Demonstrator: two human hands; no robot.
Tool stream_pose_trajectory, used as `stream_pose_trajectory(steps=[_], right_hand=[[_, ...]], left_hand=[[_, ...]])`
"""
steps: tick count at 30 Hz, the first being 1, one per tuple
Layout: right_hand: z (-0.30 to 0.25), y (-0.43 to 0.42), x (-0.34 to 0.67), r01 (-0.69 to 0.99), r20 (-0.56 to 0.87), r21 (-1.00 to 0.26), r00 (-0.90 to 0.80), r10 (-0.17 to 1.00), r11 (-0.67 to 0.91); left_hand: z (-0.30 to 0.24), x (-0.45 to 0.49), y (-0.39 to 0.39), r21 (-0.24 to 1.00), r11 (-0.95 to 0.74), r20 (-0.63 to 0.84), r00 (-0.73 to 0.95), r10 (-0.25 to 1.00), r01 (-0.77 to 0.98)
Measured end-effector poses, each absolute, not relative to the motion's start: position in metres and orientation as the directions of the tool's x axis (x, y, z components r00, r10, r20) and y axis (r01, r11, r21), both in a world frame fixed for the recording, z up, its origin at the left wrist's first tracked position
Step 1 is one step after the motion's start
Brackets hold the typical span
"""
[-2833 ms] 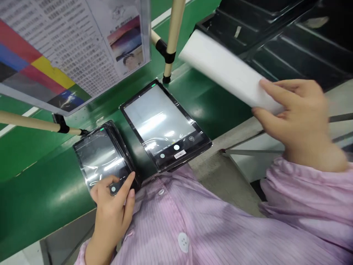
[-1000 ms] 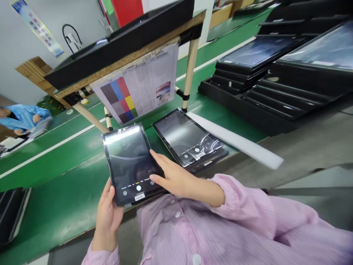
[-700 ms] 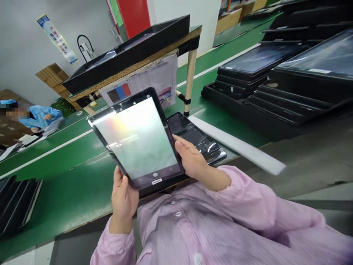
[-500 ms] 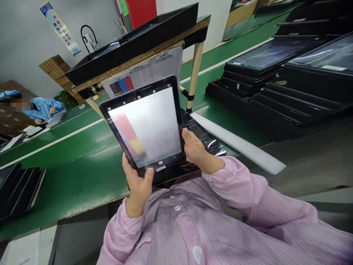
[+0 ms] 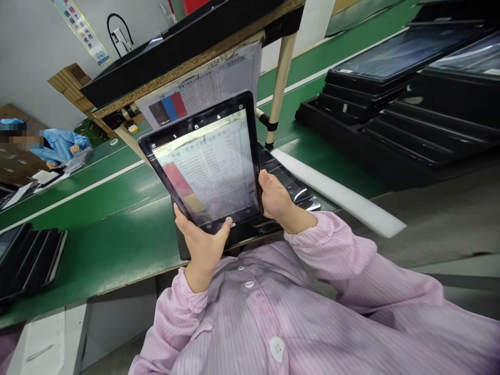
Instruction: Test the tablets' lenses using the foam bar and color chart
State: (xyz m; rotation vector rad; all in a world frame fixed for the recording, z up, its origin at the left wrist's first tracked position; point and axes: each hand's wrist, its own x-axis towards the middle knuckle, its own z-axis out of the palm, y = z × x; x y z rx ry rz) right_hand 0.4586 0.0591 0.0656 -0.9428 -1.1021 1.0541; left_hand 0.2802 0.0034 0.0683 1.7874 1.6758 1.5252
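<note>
A black-framed tablet (image 5: 213, 166) is held up, tilted, between my two hands. Its screen shows a camera view of a printed sheet with coloured blocks. My left hand (image 5: 203, 242) grips the lower left corner, with the thumb on the bottom edge by the round on-screen button. Around the lower right edge, my right hand (image 5: 275, 200) is closed with its thumb on the frame. Behind the tablet hangs the printed chart sheet (image 5: 211, 78) with brown, blue and red blocks, under a shelf. More black tablets (image 5: 289, 179) lie on the bench behind my right hand.
A shelf (image 5: 187, 67) on pipe legs carries a black tray. Stacked black trays with tablets (image 5: 390, 67) fill the right. A white foam strip (image 5: 339, 192) lies by the bench edge. More black trays (image 5: 33, 260) stand left. A co-worker in blue (image 5: 58, 146) sits far left.
The tablet's screen has gone from a blurred pale picture to a readable view of the sheet. My left thumb has moved right to the on-screen button. The camera view has shifted slightly.
</note>
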Motion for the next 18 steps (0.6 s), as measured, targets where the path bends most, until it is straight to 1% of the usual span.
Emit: stream_pose_trajectory(steps=[3, 8, 11, 13, 14, 16, 18], right_hand=[[0.066, 0.058, 0.458, -0.279, 0.186, -0.937, 0.110, 0.976, 0.210], [0.068, 0.059, 0.457, -0.339, 0.178, -0.920, 0.086, 0.980, 0.197], [0.066, 0.060, 0.456, -0.353, 0.191, -0.913, 0.068, 0.979, 0.203], [0.065, 0.059, 0.456, -0.314, 0.186, -0.929, 0.066, 0.980, 0.197], [0.066, 0.057, 0.456, -0.292, 0.186, -0.936, 0.062, 0.981, 0.196], [0.072, 0.052, 0.457, -0.256, 0.216, -0.942, 0.037, 0.976, 0.218], [0.082, 0.045, 0.458, -0.190, 0.304, -0.935, 0.004, 0.953, 0.299]], left_hand=[[0.067, 0.280, 0.004, 0.745, -0.304, 0.510, -0.211, 0.834, 0.594], [0.064, 0.279, 0.003, 0.702, -0.329, 0.546, -0.182, 0.818, 0.631], [0.061, 0.277, 0.003, 0.718, -0.355, 0.550, -0.175, 0.817, 0.598], [0.060, 0.272, 0.004, 0.789, -0.396, 0.526, -0.184, 0.830, 0.469], [0.060, 0.268, 0.005, 0.841, -0.409, 0.496, -0.202, 0.845, 0.354], [0.063, 0.258, 0.008, 0.924, -0.378, 0.380, -0.239, 0.894, 0.054], [0.068, 0.248, 0.010, 0.936, -0.279, 0.228, -0.234, 0.945, -0.214]])
